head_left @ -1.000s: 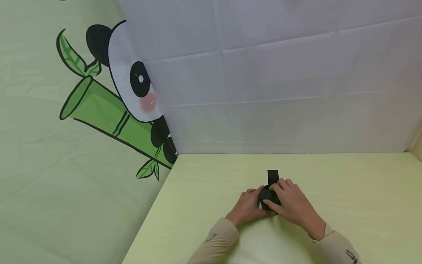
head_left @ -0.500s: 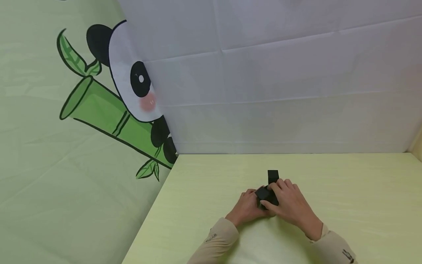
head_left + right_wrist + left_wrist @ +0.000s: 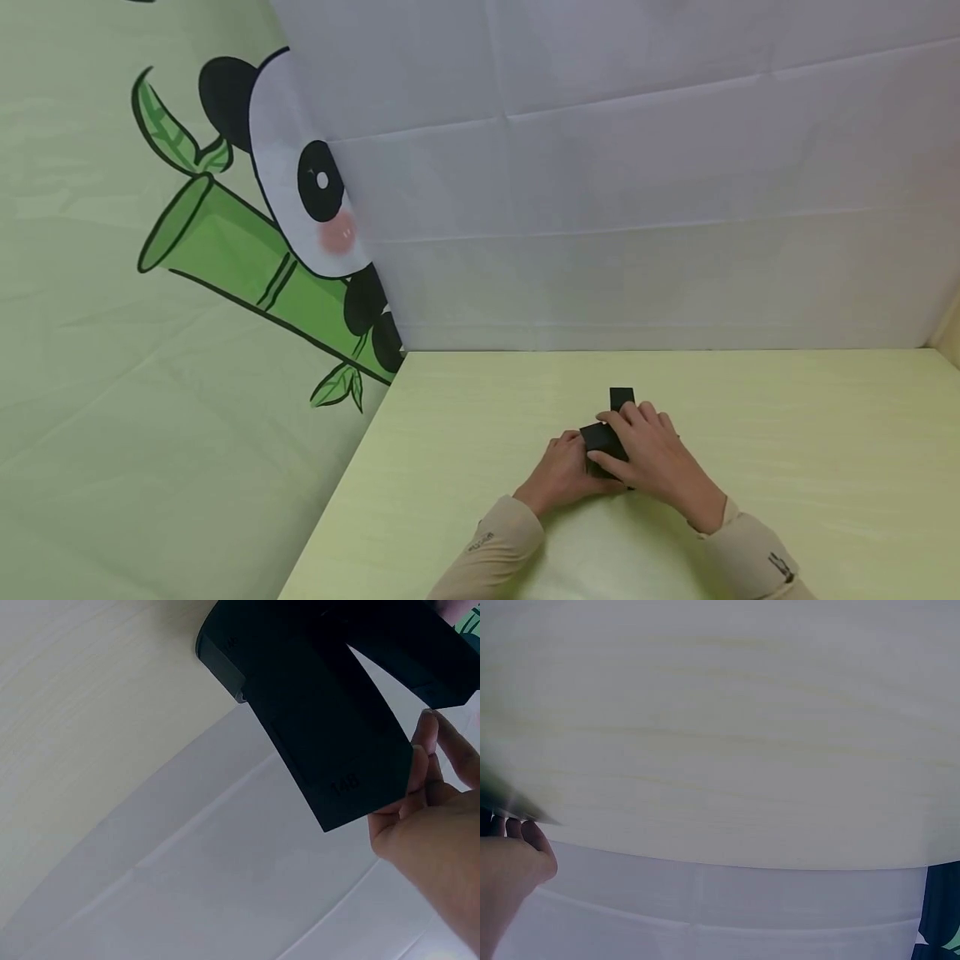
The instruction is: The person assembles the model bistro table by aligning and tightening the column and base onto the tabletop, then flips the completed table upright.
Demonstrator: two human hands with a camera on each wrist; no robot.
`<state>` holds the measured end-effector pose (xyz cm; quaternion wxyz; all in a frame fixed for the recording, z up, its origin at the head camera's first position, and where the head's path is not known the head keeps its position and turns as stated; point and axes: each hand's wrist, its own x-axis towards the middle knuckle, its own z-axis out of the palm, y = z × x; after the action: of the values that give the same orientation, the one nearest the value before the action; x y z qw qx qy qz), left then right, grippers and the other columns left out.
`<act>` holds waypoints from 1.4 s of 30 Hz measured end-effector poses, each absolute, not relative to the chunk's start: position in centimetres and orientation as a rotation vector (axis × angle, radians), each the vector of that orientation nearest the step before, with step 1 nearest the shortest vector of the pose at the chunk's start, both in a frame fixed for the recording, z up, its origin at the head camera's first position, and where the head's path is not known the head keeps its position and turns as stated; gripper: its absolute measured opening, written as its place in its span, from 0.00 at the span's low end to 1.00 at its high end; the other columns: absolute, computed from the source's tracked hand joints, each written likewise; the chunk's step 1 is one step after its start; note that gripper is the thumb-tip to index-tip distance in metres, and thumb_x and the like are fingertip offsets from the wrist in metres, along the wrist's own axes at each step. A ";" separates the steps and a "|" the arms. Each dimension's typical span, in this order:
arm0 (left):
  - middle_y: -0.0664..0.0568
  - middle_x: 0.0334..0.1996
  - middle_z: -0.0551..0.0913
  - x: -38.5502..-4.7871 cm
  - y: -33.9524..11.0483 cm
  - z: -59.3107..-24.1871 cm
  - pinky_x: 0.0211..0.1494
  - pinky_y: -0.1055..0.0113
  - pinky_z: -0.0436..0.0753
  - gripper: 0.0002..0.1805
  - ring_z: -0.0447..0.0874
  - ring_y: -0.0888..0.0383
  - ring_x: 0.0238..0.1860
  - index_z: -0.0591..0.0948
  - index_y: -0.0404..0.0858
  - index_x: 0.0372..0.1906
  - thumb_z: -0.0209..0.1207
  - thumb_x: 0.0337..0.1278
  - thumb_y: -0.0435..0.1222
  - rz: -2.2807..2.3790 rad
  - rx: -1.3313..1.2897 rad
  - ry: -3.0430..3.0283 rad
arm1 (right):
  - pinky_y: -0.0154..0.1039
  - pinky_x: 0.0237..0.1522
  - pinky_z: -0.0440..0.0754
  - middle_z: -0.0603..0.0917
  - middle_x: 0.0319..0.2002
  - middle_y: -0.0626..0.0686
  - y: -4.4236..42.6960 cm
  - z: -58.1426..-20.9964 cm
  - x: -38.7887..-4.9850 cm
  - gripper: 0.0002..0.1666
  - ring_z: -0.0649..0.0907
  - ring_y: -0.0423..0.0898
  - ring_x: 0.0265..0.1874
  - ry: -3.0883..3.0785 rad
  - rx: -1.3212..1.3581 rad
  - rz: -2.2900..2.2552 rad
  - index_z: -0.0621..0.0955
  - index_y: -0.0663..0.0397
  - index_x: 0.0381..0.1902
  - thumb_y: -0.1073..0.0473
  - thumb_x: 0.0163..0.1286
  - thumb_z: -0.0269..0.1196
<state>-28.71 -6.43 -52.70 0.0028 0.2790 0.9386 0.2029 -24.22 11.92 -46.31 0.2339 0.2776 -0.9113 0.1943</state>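
A black angular object [image 3: 604, 441] stands between the two hands on the table. The left hand [image 3: 564, 472] holds it low on its left side, with the thumb along the near side. From the right, the right hand [image 3: 655, 458] grips its upper part, thumb in front and fingers over the far side. Just behind rises a black square-topped block [image 3: 622, 397], partly covered by the right fingers. In the right wrist view, a long black piece marked 148 [image 3: 322, 742] and a second black arm [image 3: 409, 656] spread apart near the fingertips. How they join is too dark to tell.
The pale yellow table [image 3: 480, 400] reaches back to a white cloth wall [image 3: 600, 167]. At left hangs a green cloth [image 3: 112, 417] with a panda and bamboo drawing. The left wrist view shows mostly table surface and a bit of the hand.
The upper part of the black object has turned and shifted slightly left. The right hand moved left with it, and its fingers changed their hold. Left hand and rear block stayed in place.
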 end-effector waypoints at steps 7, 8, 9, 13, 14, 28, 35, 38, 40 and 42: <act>0.60 0.64 0.80 -28.7 -6.4 -52.6 0.66 0.56 0.72 0.46 0.74 0.52 0.66 0.73 0.49 0.75 0.71 0.53 0.64 0.614 0.873 2.953 | 0.49 0.38 0.73 0.79 0.39 0.55 11.7 -46.2 -24.5 0.23 0.74 0.54 0.38 -2.503 0.734 0.528 0.84 0.61 0.51 0.50 0.67 0.73; 0.60 0.64 0.80 -28.7 -6.3 -52.6 0.65 0.56 0.72 0.46 0.74 0.52 0.66 0.73 0.50 0.74 0.71 0.53 0.64 0.614 0.874 2.953 | 0.48 0.37 0.73 0.79 0.39 0.55 11.7 -46.1 -24.5 0.23 0.74 0.53 0.37 -2.502 0.726 0.531 0.84 0.61 0.50 0.50 0.66 0.74; 0.60 0.63 0.80 -28.7 -6.3 -52.6 0.65 0.56 0.72 0.45 0.74 0.52 0.66 0.74 0.50 0.74 0.71 0.53 0.64 0.611 0.879 2.954 | 0.48 0.36 0.73 0.79 0.38 0.55 11.6 -46.1 -24.5 0.22 0.74 0.53 0.36 -2.502 0.716 0.535 0.84 0.61 0.49 0.50 0.66 0.74; 0.61 0.63 0.81 -28.8 -6.3 -52.6 0.64 0.57 0.73 0.43 0.75 0.52 0.65 0.76 0.51 0.72 0.70 0.54 0.65 0.580 0.896 2.963 | 0.47 0.35 0.71 0.78 0.36 0.55 11.5 -46.2 -24.7 0.22 0.73 0.52 0.34 -2.498 0.699 0.533 0.84 0.60 0.48 0.50 0.65 0.74; 0.61 0.62 0.81 -28.8 -6.3 -52.6 0.64 0.57 0.74 0.43 0.75 0.52 0.65 0.76 0.51 0.72 0.69 0.54 0.65 0.575 0.894 2.966 | 0.47 0.34 0.71 0.78 0.35 0.54 11.5 -46.2 -24.7 0.21 0.73 0.52 0.34 -2.496 0.695 0.527 0.84 0.60 0.47 0.50 0.64 0.75; 0.58 0.59 0.83 -28.8 -6.0 -52.5 0.67 0.59 0.71 0.47 0.74 0.53 0.65 0.75 0.49 0.72 0.71 0.50 0.66 0.617 0.826 2.972 | 0.48 0.32 0.70 0.74 0.30 0.53 11.7 -46.3 -25.0 0.21 0.72 0.53 0.32 -2.505 0.553 0.526 0.80 0.59 0.36 0.48 0.62 0.74; 0.56 0.58 0.83 -28.8 -6.0 -52.5 0.69 0.59 0.71 0.48 0.74 0.54 0.66 0.75 0.44 0.71 0.71 0.49 0.67 0.621 0.797 2.973 | 0.51 0.37 0.72 0.78 0.39 0.58 12.0 -46.2 -25.2 0.29 0.74 0.57 0.39 -2.537 0.564 0.544 0.84 0.60 0.52 0.46 0.63 0.74; 0.56 0.58 0.84 -28.9 -6.0 -52.6 0.68 0.58 0.72 0.49 0.74 0.53 0.66 0.75 0.43 0.71 0.70 0.50 0.67 0.612 0.826 2.978 | 0.51 0.39 0.72 0.77 0.41 0.57 12.1 -46.2 -25.4 0.30 0.73 0.57 0.41 -2.546 0.650 0.522 0.83 0.58 0.60 0.50 0.65 0.73; 0.56 0.58 0.84 -28.9 -6.0 -52.7 0.68 0.58 0.72 0.49 0.75 0.53 0.66 0.75 0.43 0.71 0.70 0.50 0.67 0.607 0.831 2.980 | 0.51 0.38 0.72 0.76 0.40 0.57 12.2 -46.2 -25.4 0.29 0.73 0.57 0.40 -2.541 0.670 0.480 0.84 0.58 0.59 0.50 0.65 0.73; 0.56 0.59 0.83 -28.9 -6.0 -52.7 0.68 0.58 0.72 0.49 0.74 0.54 0.66 0.73 0.44 0.73 0.69 0.51 0.68 0.600 0.818 2.976 | 0.51 0.37 0.72 0.76 0.38 0.58 12.3 -46.3 -25.4 0.28 0.72 0.57 0.39 -2.532 0.649 0.450 0.84 0.60 0.55 0.48 0.64 0.75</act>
<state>-28.90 -6.02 -52.73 -0.0014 0.2602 0.9465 0.1909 -25.43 12.29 -46.32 0.2425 0.2374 -0.9262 0.1645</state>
